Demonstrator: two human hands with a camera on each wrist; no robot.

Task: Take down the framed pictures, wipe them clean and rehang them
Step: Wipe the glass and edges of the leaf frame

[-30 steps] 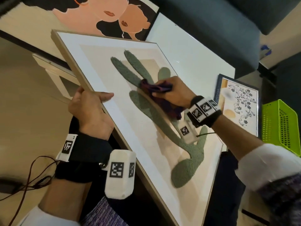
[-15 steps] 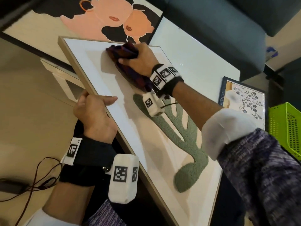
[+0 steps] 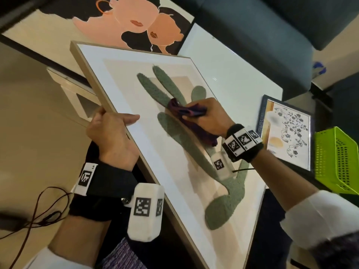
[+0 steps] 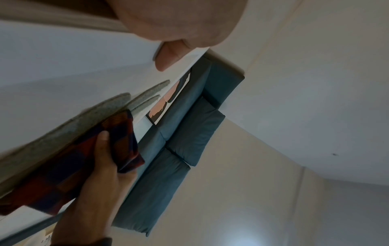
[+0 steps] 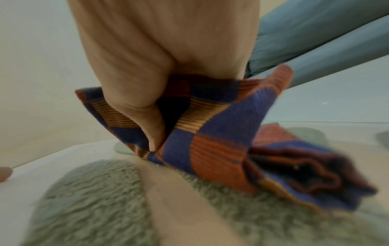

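Note:
A large wood-framed cactus picture [image 3: 120, 90] lies tilted across my lap and the white table [image 3: 229, 70]. My left hand [image 3: 110, 129] grips its left edge, thumb laid on the glass and fingers curled under the frame. My right hand [image 3: 206, 115] holds a bunched red-and-blue checked cloth [image 3: 186, 111] against the glass over the cactus's middle. The left wrist view shows the cloth [image 4: 101, 146] and the cactus picture [image 4: 63, 66] from below. In the right wrist view my right hand [image 5: 151, 106] pinches the cloth [image 5: 221, 141] above the green cactus print.
A picture of two faces [image 3: 136, 22] lies at the table's far left. A small blue-framed floral picture [image 3: 287, 133] lies at the right edge, beside a green plastic basket [image 3: 338, 162]. A dark blue sofa [image 3: 252, 32] stands behind the table. A cable [image 3: 38, 210] trails at lower left.
My right hand has drawn the cloth back down from the picture's upper left part to the middle of the cactus. The left hand keeps its hold on the frame.

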